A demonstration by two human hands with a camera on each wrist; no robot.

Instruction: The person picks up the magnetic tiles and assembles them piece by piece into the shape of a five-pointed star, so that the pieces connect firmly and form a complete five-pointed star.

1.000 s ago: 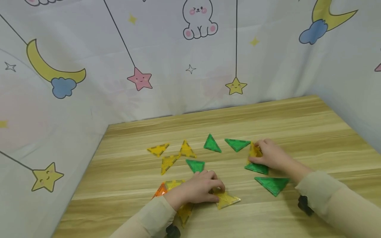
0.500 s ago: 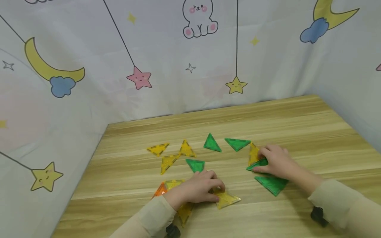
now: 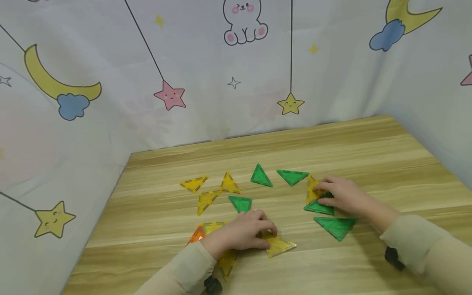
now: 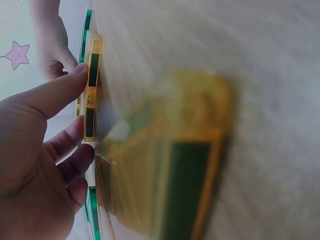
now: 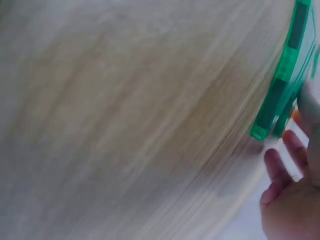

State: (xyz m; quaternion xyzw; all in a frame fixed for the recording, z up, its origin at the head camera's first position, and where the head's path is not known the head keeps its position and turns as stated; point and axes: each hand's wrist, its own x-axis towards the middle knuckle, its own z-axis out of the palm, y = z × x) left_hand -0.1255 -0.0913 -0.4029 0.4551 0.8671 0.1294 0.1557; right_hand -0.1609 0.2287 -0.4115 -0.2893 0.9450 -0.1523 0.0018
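My left hand (image 3: 248, 231) pinches a yellow triangular magnetic tile (image 3: 279, 246) on the table. In the left wrist view, thumb and fingers lie at opposite ends of that tile (image 4: 93, 90). Towards the right, my right hand (image 3: 344, 196) holds a green triangular magnetic tile (image 3: 318, 208), its thumb on the tile and its fingertips at the far side. A yellow triangle (image 3: 311, 189) adjoins that green tile, partly covered by the fingers. A larger green triangle (image 3: 336, 226) lies just nearer; the right wrist view shows a green tile edge (image 5: 280, 85) beside the hand.
Beyond my left hand lie a green triangle (image 3: 241, 203) and several yellow ones, including one tile (image 3: 194, 184). Two more green triangles (image 3: 261, 176) lie farther back. An orange tile (image 3: 197, 234) and yellow tiles (image 3: 228, 263) show around my left forearm. A patterned curtain (image 3: 206, 61) borders the wooden table (image 3: 155, 172).
My right hand has gone from the yellow triangle to the green tile. That tile looked tilted half a second ago and now lies flatter against the yellow one. The left hand has stayed put.
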